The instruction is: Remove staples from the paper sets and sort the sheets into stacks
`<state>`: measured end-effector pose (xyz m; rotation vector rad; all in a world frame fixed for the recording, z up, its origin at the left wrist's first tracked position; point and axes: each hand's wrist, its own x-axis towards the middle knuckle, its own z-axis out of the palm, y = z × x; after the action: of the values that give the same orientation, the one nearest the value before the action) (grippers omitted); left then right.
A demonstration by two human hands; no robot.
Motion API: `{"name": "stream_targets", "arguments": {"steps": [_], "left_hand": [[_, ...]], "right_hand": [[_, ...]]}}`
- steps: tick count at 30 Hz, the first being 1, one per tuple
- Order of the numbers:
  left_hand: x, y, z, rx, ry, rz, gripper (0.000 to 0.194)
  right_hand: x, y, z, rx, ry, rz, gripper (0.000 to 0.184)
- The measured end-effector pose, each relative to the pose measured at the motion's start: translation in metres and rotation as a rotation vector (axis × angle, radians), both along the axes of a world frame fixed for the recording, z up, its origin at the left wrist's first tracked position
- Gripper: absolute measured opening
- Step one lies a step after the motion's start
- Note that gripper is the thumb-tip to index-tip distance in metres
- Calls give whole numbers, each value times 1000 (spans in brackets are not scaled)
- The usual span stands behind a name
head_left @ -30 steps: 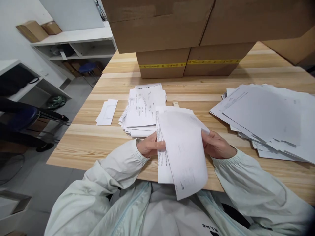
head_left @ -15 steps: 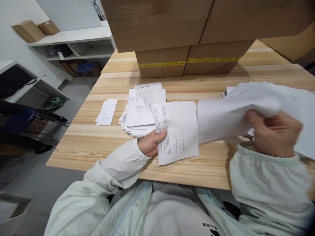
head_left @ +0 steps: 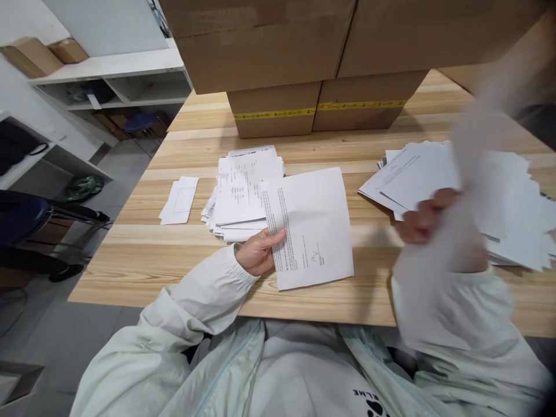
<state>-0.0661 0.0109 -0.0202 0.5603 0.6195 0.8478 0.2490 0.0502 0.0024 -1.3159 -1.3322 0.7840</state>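
Pinching: left hand [head_left: 259, 253], sheet [head_left: 317, 214] | signature end [head_left: 319, 258] rightward, long axis unclear | right hand [head_left: 428, 215] blurred, grip unclear

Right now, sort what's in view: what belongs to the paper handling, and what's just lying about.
Belongs, apparently:
printed sheet in the left hand
blurred sheet at the right hand, grip unclear
left paper stack
right paper stack

Lying about, apparently:
small white slips
cardboard boxes
blue stools
green bag

The sheet [head_left: 325, 214] is white, the table [head_left: 139, 255] wood-grained.
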Motion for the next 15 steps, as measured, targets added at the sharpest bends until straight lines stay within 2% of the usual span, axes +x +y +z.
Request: {"name": "stream_targets", "arguments": {"steps": [3,6,11,13,15], "left_hand": [[2,-1,0,10,14,-13,35],[4,-2,1,41,21,-29,44],[7,-4,3,103,85,-22,57],[7,-6,3,135,138,7,58],[7,-9,6,216,210,47,58]], "right_hand": [[-41,-32,-10,-20,14,44,32],[-70,-42,-14,-29,-36,73,27],[-78,-41,-21,-50,-110,136,26],[-76,-40,-22,-32,-83,95,27],[-75,-37,-21,10,9,52,41]]}}
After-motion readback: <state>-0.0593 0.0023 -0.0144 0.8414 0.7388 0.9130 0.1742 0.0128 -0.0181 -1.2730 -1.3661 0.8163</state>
